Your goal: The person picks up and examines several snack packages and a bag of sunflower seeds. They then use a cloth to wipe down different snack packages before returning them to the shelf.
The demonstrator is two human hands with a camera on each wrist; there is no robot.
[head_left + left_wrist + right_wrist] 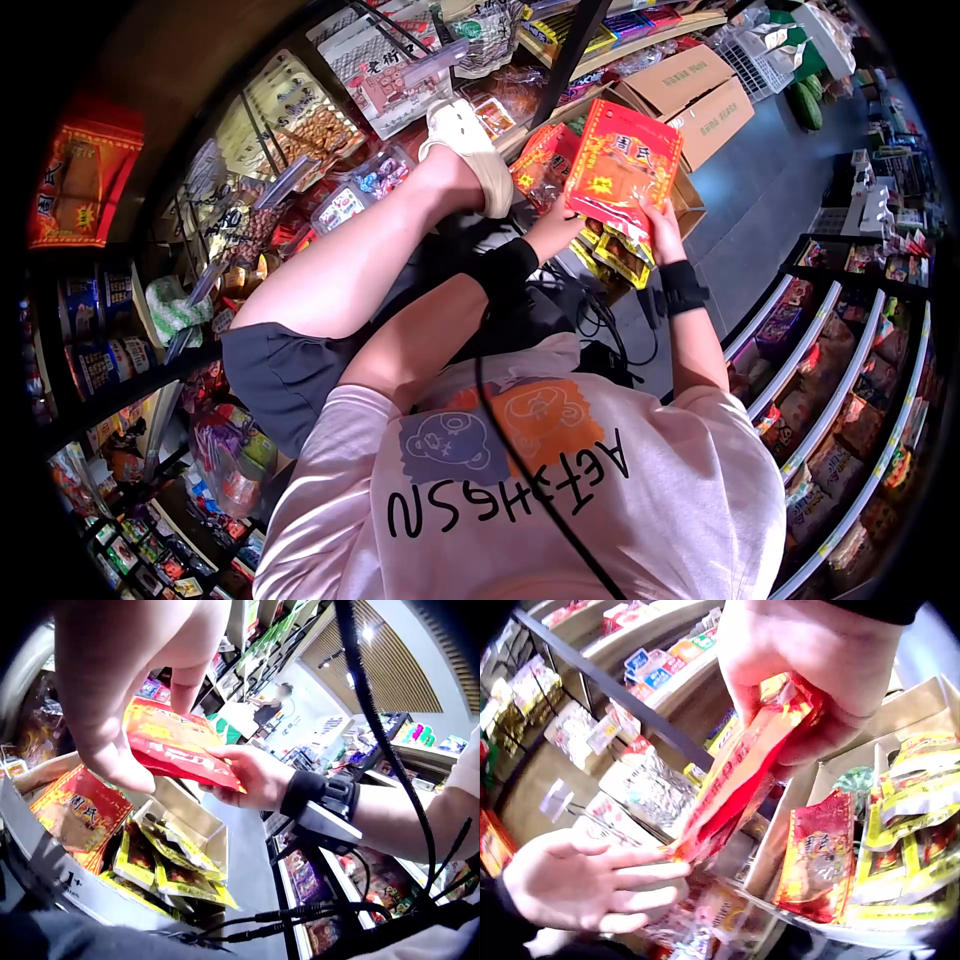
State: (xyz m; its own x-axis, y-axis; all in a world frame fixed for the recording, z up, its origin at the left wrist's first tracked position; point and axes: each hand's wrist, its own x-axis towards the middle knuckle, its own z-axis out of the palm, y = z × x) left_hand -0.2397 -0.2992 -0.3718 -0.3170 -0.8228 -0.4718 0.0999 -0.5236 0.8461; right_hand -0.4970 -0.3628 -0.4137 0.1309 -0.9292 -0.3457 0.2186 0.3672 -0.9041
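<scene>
My right hand [810, 690] grips one end of a red and yellow snack packet [625, 165], holding it up over a cardboard box [206, 814]. The packet's printed front faces up in the head view; the right wrist view shows it nearly edge-on. At the packet's other end is my left hand [592, 881], palm showing and fingers straight, fingertips right at the corner. Below, inside the box, lie similar red packets [81, 814] on one side and several yellow-edged packets [176, 859] on the other.
Hanging snack bags [385, 70] line the rack ahead. A bent leg with a white clog [470, 150] extends at left. Tiered snack shelves [830, 390] stand on the right, beside a grey floor [760, 190]. Black cables [300, 911] run near the box.
</scene>
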